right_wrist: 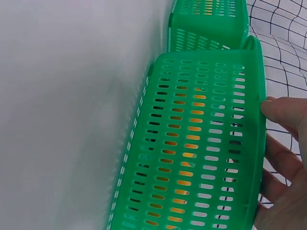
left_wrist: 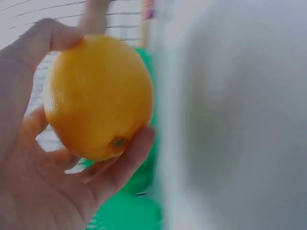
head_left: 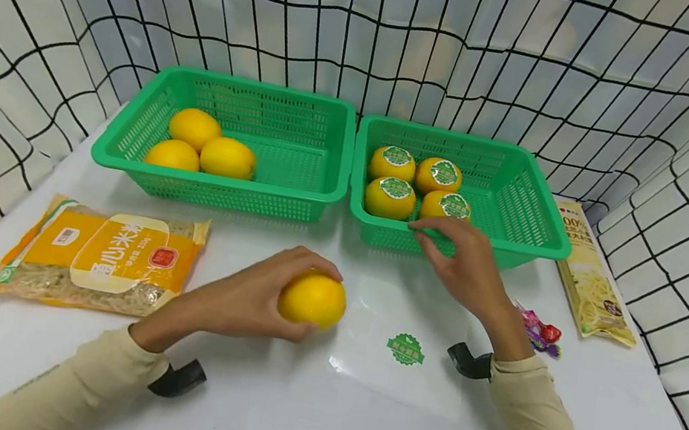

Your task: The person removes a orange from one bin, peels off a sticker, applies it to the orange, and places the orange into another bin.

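My left hand (head_left: pixel 267 297) grips a plain orange (head_left: pixel 316 301) just above the white table; in the left wrist view, thumb and fingers curl round this orange (left_wrist: pixel 100 96). My right hand (head_left: pixel 461 264) is at the front rim of the right green basket (head_left: pixel 518 246). The right wrist view shows the thumb against the rim of this basket (right_wrist: pixel 230 72) and the other fingers behind it, pinching the edge. Inside that basket sit several oranges (head_left: pixel 390 198) with green stickers on top. Between the hands lies a clear sheet (head_left: pixel 356 356) with one green sticker (head_left: pixel 406 349).
A left green basket (head_left: pixel 219 191) holds three oranges (head_left: pixel 228 157) without stickers. An orange-and-clear bag of noodles (head_left: pixel 101 259) lies at the left. Small wrapped candies (head_left: pixel 544 333) and a yellow packet (head_left: pixel 597 285) lie at the right. Black netting (head_left: pixel 378 23) surrounds the table.
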{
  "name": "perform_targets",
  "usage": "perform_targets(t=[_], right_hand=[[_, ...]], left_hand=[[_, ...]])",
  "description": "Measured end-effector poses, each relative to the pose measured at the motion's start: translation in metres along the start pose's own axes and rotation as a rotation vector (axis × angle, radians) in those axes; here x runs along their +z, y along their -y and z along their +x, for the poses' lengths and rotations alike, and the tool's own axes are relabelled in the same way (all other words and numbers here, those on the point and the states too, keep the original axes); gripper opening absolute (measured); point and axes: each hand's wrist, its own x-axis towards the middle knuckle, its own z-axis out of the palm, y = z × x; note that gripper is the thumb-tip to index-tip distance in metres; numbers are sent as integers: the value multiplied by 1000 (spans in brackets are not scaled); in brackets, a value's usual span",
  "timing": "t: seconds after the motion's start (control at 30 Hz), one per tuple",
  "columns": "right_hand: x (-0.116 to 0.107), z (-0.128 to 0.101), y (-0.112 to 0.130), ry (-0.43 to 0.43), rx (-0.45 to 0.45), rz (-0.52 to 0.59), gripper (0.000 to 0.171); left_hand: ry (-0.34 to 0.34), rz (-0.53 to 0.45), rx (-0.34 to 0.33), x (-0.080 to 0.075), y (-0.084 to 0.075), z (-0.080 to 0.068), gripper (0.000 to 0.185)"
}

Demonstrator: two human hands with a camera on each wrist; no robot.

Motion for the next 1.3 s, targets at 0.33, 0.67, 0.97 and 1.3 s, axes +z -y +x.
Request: perform_targets(t=[0.33,0.67,0.97,1.3], right_hand=[[-30,-11,51,414,127,-148,20],[1,-26,66,959,430,-260,30],[2,-30,77,941,444,-327,33],[-5,-23,69,948,393,-141,29]], left_hand=[[-40,-74,-59,23,12,-12,65],[-100,-145,-46,29,19,-11,63],[-100,-179,-60,29,22,-11,63],[-97,-197,-57,30,23,-12,65]])
